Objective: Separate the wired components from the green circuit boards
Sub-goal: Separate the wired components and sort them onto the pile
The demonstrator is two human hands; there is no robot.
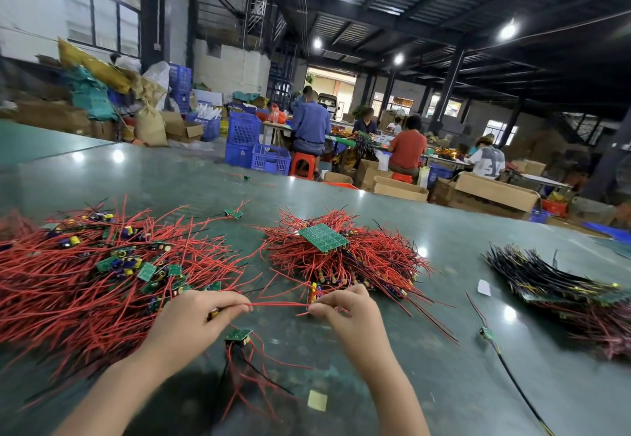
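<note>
Blurring left hand (191,319), fingers (235,302) indistinct

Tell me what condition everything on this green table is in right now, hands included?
Left hand: pinching one end of a red wire.
Right hand: pinching the other end.
Red wire: stretched taut between the hands.
Small board: lying loose, wires attached.
Large green board: resting atop the middle heap.
Left heap: tangled wires and small boards.
Black wire bundle: lying roughly aligned.
Table: glossy, reflecting lamps.
</note>
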